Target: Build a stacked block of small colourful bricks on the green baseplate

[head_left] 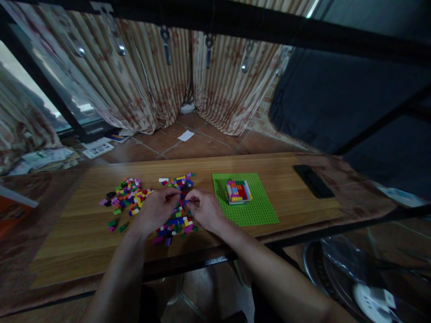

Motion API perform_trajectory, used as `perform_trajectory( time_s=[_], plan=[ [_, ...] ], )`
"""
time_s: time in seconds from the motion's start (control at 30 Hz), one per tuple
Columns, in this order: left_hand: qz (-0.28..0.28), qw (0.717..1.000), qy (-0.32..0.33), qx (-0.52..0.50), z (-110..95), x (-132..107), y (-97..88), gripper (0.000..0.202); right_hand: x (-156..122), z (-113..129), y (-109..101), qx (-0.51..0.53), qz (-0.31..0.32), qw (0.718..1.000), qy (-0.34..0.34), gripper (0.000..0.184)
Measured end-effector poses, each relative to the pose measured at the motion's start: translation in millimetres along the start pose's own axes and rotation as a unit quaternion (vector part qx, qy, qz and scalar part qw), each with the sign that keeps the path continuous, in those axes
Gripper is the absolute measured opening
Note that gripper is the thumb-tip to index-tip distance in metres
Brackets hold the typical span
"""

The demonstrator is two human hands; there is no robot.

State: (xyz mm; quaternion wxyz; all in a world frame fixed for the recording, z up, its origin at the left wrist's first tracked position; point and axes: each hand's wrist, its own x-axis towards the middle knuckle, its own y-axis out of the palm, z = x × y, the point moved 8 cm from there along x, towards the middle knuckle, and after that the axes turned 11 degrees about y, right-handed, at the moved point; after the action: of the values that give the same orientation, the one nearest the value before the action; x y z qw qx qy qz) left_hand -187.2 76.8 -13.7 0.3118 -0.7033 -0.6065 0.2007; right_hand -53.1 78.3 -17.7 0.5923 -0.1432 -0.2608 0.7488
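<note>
You are working at a long wooden table (pixel 84 242) that is standing before striped, stained curtains (pixel 134 89) and a reddish tiled floor (pixel 188 148). At your far left, printed sheets (pixel 50 157) are lying on that floor, their print too small to read, and a lone white paper scrap (pixel 186 135) is lying further along on the tiles. On the tabletop, a loose scatter of small coloured bricks (pixel 126 197) is spreading out to the left of your left hand (pixel 156 210). That hand is curling its fingers inward, and your right hand (pixel 204 208) is doing the same just beside it, so the fingertips of both are meeting over a second heap of bricks (pixel 175 222) in the middle. Whether they are pinching a piece cannot be told, as it is too small to make out. Just right of your right hand, a green studded baseplate (pixel 256 211) is lying flat, carrying a squat multicoloured block of stacked bricks (pixel 238 191) towards its far left corner. Further right, well apart, a black phone (pixel 313 180) is lying flat near the table's far edge, and a dark cloth (pixel 336 98) is hanging behind it.
</note>
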Motion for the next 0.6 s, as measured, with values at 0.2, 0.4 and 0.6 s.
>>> perform_trajectory(
  time_s=[0.2, 0.4, 0.6],
  plan=[
    [-0.024, 0.962, -0.044, -0.267, -13.4, 1.7, 13.4, 0.025, 6.7, -10.1, -20.7, 0.211, -0.01, 0.977, 0.031, 0.006],
    [-0.021, 0.866, -0.12, -0.486, -16.0, 5.7, 38.9, 0.038, 11.0, -19.0, -36.1, 0.332, -0.001, 0.943, 0.028, 0.011],
    [-0.018, 0.824, -0.12, -0.553, -27.1, 12.2, 52.6, 0.036, 9.7, -23.3, -56.6, 0.329, 0.003, 0.944, 0.036, 0.011]
  ],
)
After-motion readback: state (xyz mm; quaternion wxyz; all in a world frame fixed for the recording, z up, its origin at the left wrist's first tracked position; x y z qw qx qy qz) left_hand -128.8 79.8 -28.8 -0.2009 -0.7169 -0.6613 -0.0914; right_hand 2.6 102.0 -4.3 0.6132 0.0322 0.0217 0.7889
